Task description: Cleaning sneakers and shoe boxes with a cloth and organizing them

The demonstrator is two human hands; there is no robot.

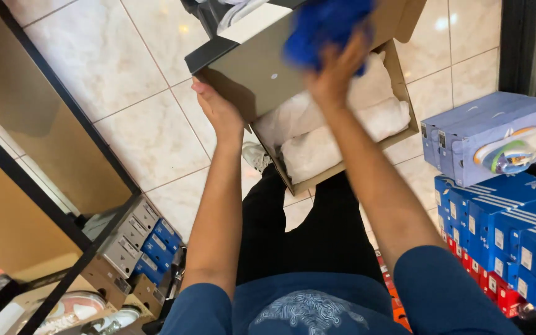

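Left hand (218, 111) flat under cardboard shoebox (398, 133) of crinkled white paper (317, 152), right hand (336, 71) grip closed on blue shoe (324, 25).

- Left arm reaches forward, bare below a blue sleeve, elbow slightly bent
- Left hand (218, 108) is cupped, palm turned inward, fingers hidden
- Right arm stretches forward and up
- Right hand (336, 68) is raised, fingers closed in a grasp
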